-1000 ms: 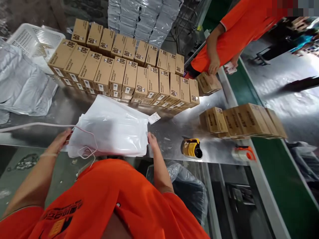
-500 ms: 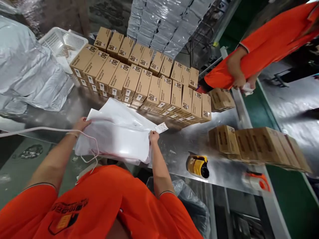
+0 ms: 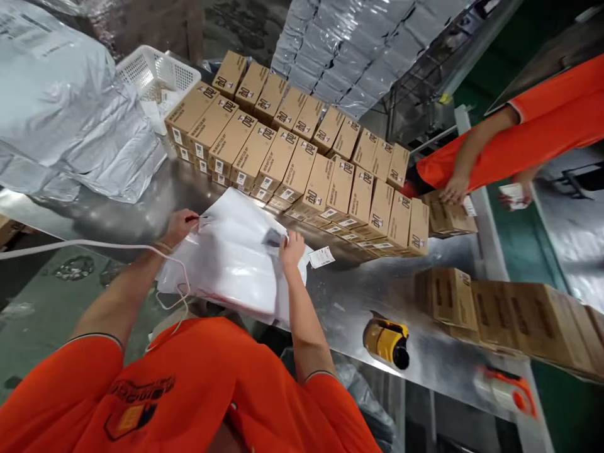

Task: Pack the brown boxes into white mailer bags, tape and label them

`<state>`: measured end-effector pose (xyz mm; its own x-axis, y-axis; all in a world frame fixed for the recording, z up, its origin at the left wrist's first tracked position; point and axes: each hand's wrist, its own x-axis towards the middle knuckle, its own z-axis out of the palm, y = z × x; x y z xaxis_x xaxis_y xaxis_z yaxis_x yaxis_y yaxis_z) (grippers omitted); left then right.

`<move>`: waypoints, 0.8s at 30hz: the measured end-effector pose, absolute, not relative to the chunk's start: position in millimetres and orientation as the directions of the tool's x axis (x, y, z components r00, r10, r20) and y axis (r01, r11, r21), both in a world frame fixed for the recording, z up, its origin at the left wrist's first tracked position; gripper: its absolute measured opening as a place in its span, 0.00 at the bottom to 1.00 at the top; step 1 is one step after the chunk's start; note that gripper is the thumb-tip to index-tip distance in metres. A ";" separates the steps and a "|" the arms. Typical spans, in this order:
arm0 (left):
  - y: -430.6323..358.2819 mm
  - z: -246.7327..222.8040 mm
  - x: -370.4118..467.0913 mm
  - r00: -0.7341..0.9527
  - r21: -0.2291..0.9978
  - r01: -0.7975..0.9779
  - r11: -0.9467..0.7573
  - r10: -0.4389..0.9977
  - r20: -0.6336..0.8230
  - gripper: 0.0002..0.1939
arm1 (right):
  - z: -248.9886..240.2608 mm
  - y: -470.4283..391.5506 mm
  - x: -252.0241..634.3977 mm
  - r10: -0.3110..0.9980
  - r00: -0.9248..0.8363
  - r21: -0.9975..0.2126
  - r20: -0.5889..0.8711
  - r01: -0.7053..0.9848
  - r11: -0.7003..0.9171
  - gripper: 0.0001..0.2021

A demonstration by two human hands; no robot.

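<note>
A white plastic mailing bag (image 3: pixel 236 264) lies across the near edge of the metal table, its top edge bunched and lifted. My left hand (image 3: pixel 182 228) pinches its upper left edge, fingers closed. At the upper right edge, my right hand (image 3: pixel 291 251) is closed on the plastic, and a dark gap shows in the bag beside its fingertips. A small white label (image 3: pixel 321 257) lies just right of that hand. Below the left wrist a thin white cord (image 3: pixel 94 243) crosses over my forearm and dangles against the bag.
Rows of brown cartons (image 3: pixel 264 154) stand behind the bag. A yellow-and-black device (image 3: pixel 385 343) and an orange tape dispenser (image 3: pixel 507 390) lie to the right, near more cartons (image 3: pixel 514 308). Grey wrapped packs (image 3: pixel 80 119) and a white basket (image 3: pixel 163 72) are left. A co-worker's hand (image 3: pixel 455 189) touches a carton.
My hands have moved closer together along the bag, the left shifting right from the corner. The view has turned somewhat left. The co-worker's hands have separated, one now on a carton.
</note>
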<state>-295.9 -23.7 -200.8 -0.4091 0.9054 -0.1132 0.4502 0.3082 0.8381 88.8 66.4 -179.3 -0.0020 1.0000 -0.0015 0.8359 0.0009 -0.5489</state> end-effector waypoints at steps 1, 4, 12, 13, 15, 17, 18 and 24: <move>-27.5 -200.6 -294.1 -0.324 0.809 0.560 0.178 0.946 0.016 0.03 | -177.0 71.4 63.1 0.993 -0.116 -0.673 0.026 0.732 0.103 0.11; -39.1 -199.2 -289.3 -0.108 0.693 0.715 -0.089 0.966 0.235 0.09 | -174.7 81.1 -15.5 0.904 -0.421 -0.903 0.070 0.358 0.237 0.08; -46.7 -197.4 -285.4 -0.130 0.644 0.753 -0.133 0.930 0.344 0.05 | -184.1 62.8 -104.4 0.716 -0.697 -0.996 -0.039 0.085 0.029 0.06; -45.6 -198.0 -284.5 -0.168 0.661 0.744 -0.103 0.927 0.334 0.03 | -184.8 60.0 -106.2 0.727 -0.685 -0.997 -0.045 0.075 0.008 0.06; -43.1 -198.8 -282.0 -0.266 0.719 0.695 -0.022 0.921 0.286 0.05 | -185.6 55.1 -110.0 0.755 -0.654 -0.998 -0.050 0.052 -0.022 0.05; -40.5 -198.2 -279.8 -0.362 0.785 0.615 0.071 0.910 0.201 0.10 | -186.3 50.2 -115.3 0.783 -0.618 -0.998 -0.064 0.033 -0.055 0.05; -39.2 -197.2 -279.2 -0.394 0.808 0.579 0.110 0.905 0.160 0.11 | -186.9 47.6 -118.5 0.804 -0.589 -0.996 -0.082 0.023 -0.085 0.06; -29.0 -189.2 -293.2 -0.440 0.839 0.497 0.221 0.898 0.024 0.11 | -190.7 51.9 -120.1 0.924 -0.302 -0.965 -0.233 -0.042 -0.257 0.11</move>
